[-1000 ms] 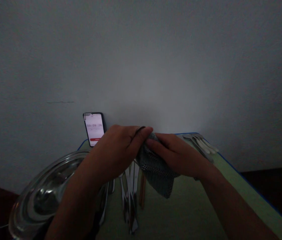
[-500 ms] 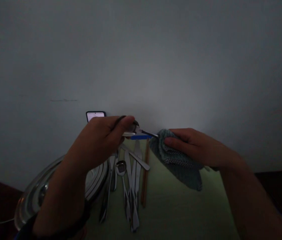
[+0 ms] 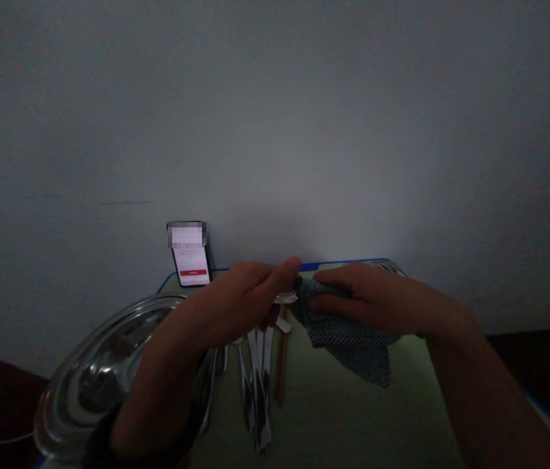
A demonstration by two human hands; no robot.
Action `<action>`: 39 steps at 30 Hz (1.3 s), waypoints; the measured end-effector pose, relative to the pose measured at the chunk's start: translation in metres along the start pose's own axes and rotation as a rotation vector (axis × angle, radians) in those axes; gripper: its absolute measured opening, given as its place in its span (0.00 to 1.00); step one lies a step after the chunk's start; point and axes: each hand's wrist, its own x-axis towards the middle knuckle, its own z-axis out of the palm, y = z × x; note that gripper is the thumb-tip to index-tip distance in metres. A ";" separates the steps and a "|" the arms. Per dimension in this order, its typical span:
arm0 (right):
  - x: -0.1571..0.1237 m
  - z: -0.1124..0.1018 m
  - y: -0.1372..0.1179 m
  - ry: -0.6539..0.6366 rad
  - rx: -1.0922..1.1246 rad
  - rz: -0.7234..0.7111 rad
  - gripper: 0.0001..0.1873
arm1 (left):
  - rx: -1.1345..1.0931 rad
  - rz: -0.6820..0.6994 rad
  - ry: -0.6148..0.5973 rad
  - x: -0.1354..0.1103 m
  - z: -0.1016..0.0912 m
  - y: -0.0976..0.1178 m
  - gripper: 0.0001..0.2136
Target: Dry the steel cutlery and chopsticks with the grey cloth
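Note:
My left hand is closed around a metal utensil, which looks like a spoon; only a small bright part shows below my thumb. My right hand grips a grey-green checked cloth, folded over the other end of the utensil. The hands are close together above the table, and a corner of cloth hangs down. Under them lie several metal knives and spoons in a loose bunch. A pair of wooden chopsticks lies just to their right.
A large shiny steel bowl stands at the left, partly behind my left forearm. A lit phone leans on the wall. Fork tines show at the far right edge of the green table.
My left hand has moved right and slightly down, closing the gap to the cloth. The utensil's handle, visible between my hands before, is now covered. More of the phone shows.

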 end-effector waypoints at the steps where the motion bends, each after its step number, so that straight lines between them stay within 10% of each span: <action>1: 0.001 0.001 -0.001 0.006 -0.039 0.012 0.14 | -0.023 -0.038 -0.051 0.000 0.001 0.000 0.28; 16: -0.008 -0.009 0.002 -0.114 0.022 -0.010 0.14 | -0.095 0.039 -0.298 -0.006 -0.009 -0.016 0.13; 39: -0.007 -0.008 0.003 -0.113 0.027 -0.008 0.15 | 0.072 0.163 -0.087 -0.002 -0.003 -0.007 0.15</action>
